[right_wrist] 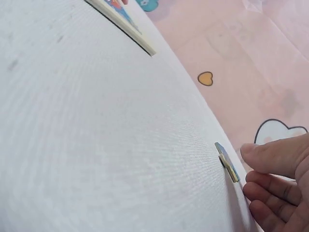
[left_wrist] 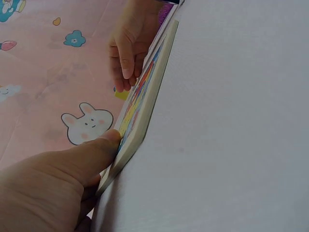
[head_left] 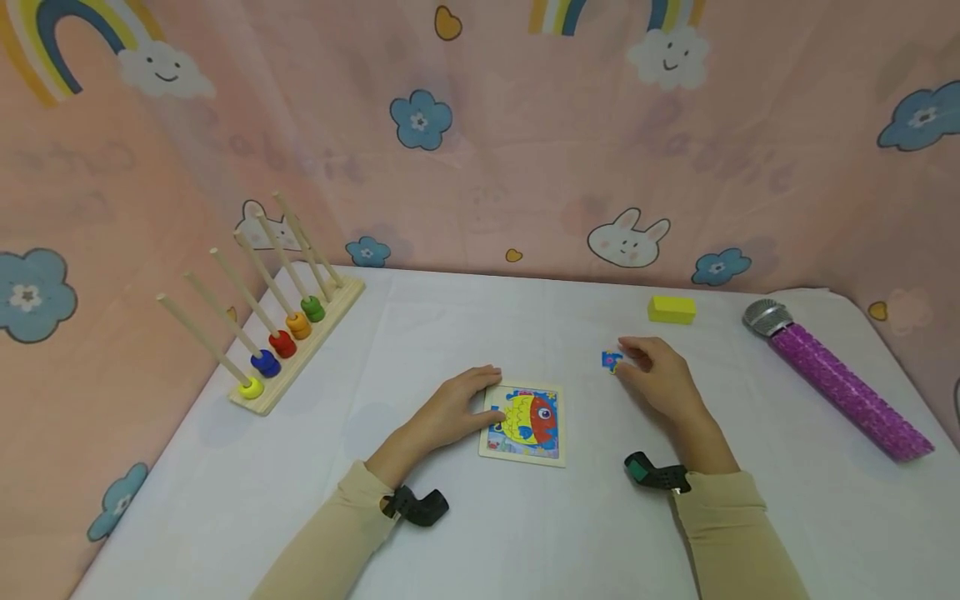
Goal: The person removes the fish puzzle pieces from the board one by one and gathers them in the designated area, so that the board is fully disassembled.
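Observation:
In the head view a wooden-framed fish puzzle (head_left: 536,425) lies on the white table, showing a yellow and red fish on blue. My left hand (head_left: 450,408) holds its left side, the thumb over the picture and the fingers by the upper left corner. From the left wrist view, the thumb (left_wrist: 96,152) presses on the board's edge. To the right, a small blue puzzle piece (head_left: 611,360) with a pink mark lies on the table. My right hand (head_left: 663,383) is beside it; in the right wrist view the piece (right_wrist: 227,163) sits slightly apart from the thumb and relaxed fingers.
On the left stands a wooden peg rack (head_left: 300,358) with coloured beads on upright rods. A yellow block (head_left: 671,309) lies behind my right hand. Farther right is a purple glittery microphone (head_left: 840,383). A pink patterned cloth (head_left: 510,167) hangs behind the table.

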